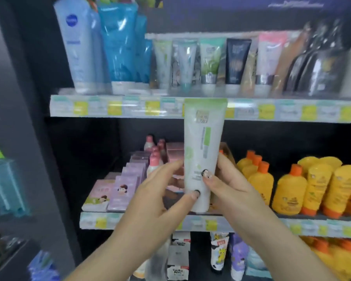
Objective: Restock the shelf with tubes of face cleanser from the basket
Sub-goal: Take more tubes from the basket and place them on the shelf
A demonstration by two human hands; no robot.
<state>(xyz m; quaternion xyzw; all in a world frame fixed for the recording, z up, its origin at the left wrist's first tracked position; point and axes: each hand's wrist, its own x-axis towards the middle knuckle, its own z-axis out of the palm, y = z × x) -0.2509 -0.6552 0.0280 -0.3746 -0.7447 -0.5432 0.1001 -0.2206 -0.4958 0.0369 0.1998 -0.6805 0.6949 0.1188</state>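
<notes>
A white cleanser tube with a green top edge (203,142) stands upright in the air, cap down, in front of the middle shelf. My right hand (227,183) grips its lower part, thumb on the front. My left hand (158,189) pinches the tube's lower left side, thumb tip near the cap and fingers behind. The tube's top reaches the price strip of the upper shelf (130,108), where similar white and green tubes (162,63) stand in a row. The basket is out of sight.
Big blue tubes (120,43) stand at the upper shelf's left, dark tubes (320,63) at its right. The middle shelf (101,222) carries pink boxes (120,189) and yellow bottles with orange caps (290,191). A dark upright panel (39,138) bounds the unit on the left.
</notes>
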